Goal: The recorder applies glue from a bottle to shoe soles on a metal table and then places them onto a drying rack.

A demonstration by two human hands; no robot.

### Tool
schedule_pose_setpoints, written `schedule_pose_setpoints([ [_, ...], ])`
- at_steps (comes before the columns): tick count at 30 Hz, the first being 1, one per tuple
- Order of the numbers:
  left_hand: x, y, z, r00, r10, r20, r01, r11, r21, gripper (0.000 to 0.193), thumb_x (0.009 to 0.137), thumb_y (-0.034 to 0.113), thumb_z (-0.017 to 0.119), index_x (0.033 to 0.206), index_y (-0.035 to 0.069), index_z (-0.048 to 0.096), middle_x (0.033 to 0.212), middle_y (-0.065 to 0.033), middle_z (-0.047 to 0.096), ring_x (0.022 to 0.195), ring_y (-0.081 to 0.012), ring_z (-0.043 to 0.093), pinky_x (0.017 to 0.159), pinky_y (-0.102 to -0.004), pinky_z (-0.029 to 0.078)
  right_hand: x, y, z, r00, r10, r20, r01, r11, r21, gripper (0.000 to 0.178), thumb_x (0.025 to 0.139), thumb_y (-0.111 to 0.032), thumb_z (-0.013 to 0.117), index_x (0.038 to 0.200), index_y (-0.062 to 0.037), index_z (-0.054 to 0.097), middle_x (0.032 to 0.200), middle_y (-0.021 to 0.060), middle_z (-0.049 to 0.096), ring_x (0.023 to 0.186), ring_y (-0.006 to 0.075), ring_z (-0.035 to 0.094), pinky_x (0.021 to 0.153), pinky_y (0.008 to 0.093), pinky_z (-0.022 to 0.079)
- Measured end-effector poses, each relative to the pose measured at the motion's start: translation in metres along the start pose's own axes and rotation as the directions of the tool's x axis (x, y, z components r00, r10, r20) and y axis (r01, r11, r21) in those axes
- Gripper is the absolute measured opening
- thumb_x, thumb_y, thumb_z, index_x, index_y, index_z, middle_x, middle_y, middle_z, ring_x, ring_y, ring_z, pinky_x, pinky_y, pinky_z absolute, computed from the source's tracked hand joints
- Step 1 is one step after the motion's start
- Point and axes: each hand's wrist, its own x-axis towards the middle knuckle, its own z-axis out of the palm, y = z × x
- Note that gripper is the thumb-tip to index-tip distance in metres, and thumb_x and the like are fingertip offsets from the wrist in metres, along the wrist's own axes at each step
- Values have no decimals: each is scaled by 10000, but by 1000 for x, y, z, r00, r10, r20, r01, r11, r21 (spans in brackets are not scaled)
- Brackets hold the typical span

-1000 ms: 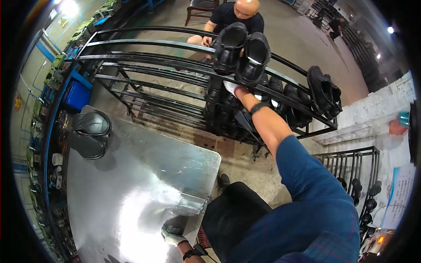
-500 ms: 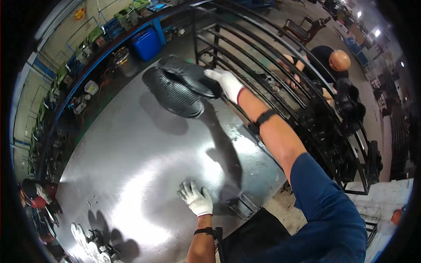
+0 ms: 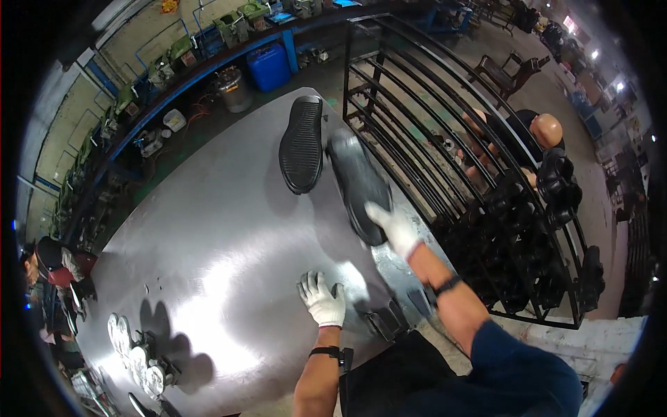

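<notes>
On the far end of the grey metal table lies a black shoe sole, its ribbed tread facing up. Beside it, to the right, a second black shoe sole is slightly blurred by motion. My right hand, in a white glove, grips this one at its near end, thumb on top; its other fingers are partly hidden. Whether this sole touches the table I cannot tell. My left hand, gloved too, rests with fingers spread on the bare metal table near its front edge and holds nothing.
A black metal rack runs along the table's right side, with black footwear on its near part. Behind it a person crouches. Metal pieces stand at the table's near left. A blue container is beyond the far end.
Both soles were together at my right hand, above the table. Now one lies apart on the metal, and my right hand has come nearer with the other. My left hand stays on the table.
</notes>
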Motion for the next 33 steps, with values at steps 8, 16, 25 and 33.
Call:
schedule_pose_setpoints([
  [8, 57, -9, 59, 765, -290, 576, 570, -114, -814, 382, 1106, 232, 563, 1409, 11, 641, 1298, -230, 728, 1171, -329, 720, 1052, -451, 558, -197, 62, -96, 850, 363, 383, -358, 930, -88, 680, 954, -296, 877, 1475, 59, 623, 1358, 119, 738, 1211, 197, 692, 1089, 377, 548],
  [16, -6, -35, 64, 816, -104, 569, 542, 483, -688, 398, 1100, 342, 549, 1207, 6, 733, 1161, -175, 818, 1071, -309, 785, 956, -451, 612, -272, 43, -98, 899, 386, 205, -197, 777, -598, 1065, 885, -499, 884, 1646, 53, 382, 1524, 296, 613, 1421, 393, 603, 1218, 437, 453],
  [25, 3, 59, -7, 737, -225, 637, 613, -174, -771, 499, 1110, 375, 591, 1417, -12, 522, 1017, -116, 753, 918, -282, 751, 916, -504, 617, -220, 2, 11, 852, -351, 389, 488, 260, -833, 825, 804, -313, 866, 1508, -100, 491, 1256, 177, 623, 1183, 367, 634, 989, 526, 516],
  [33, -134, 153, -71, 998, -30, 62, 69, 432, -899, 436, 1006, 20, 619, 1439, -6, 575, 1033, -126, 748, 952, -254, 724, 923, -389, 581, -335, 57, -153, 645, -603, 469, 748, 372, -550, 788, 644, -287, 992, 1311, -129, 602, 1266, 165, 591, 1136, 416, 621, 960, 556, 547],
])
